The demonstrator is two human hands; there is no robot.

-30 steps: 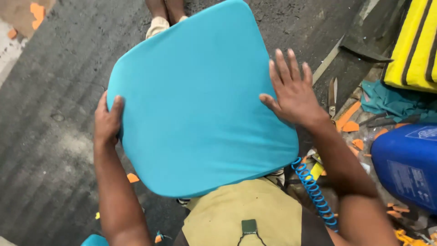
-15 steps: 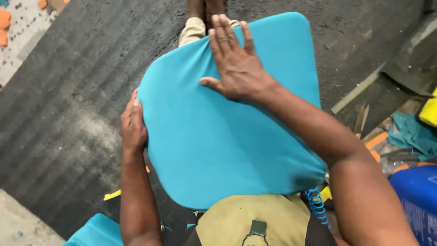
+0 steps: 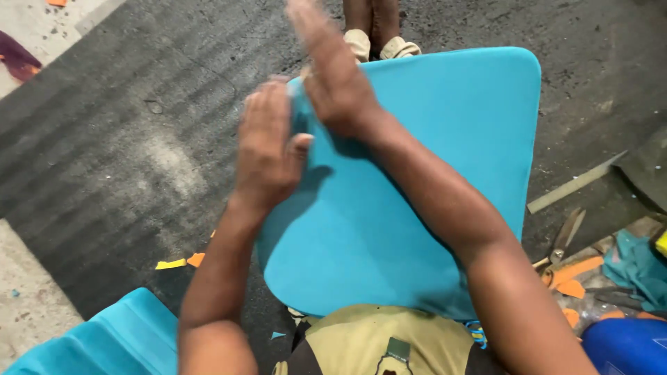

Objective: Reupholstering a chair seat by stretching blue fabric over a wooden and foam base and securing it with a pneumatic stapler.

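L hand (image 3: 267,149): fingers (image 3: 260,104) straight, held together, thumb out to the side; palm lies flat on the far-left corner of the turquoise cushion (image 3: 424,201), not gripping. R hand (image 3: 333,76): blurred, fingers look extended and close together, pressing flat on the same corner just beside the L hand; whether they curl over the edge, can't tell. R forearm crosses the cushion diagonally from the near-right side.

Cushion: flat padded panel w/ rounded corners, covered in smooth turquoise fabric, propped over the person's lap and legs, tilted, near edge against the khaki shirt (image 3: 379,344), far edge out by the feet (image 3: 379,45). It sits above the dark mat (image 3: 125,139) on the floor.

Around: 2nd turquoise cushion piece (image 3: 111,337) at the near-left corner of the mat. Orange and yellow scraps (image 3: 180,262) on the mat left of the lap. Right side, off the mat's edge: scissors (image 3: 566,236), a flat metal strip (image 3: 577,182), teal cloth (image 3: 636,267), blue container (image 3: 625,347) at the near-right, blue coiled cord (image 3: 476,333) by the shirt.
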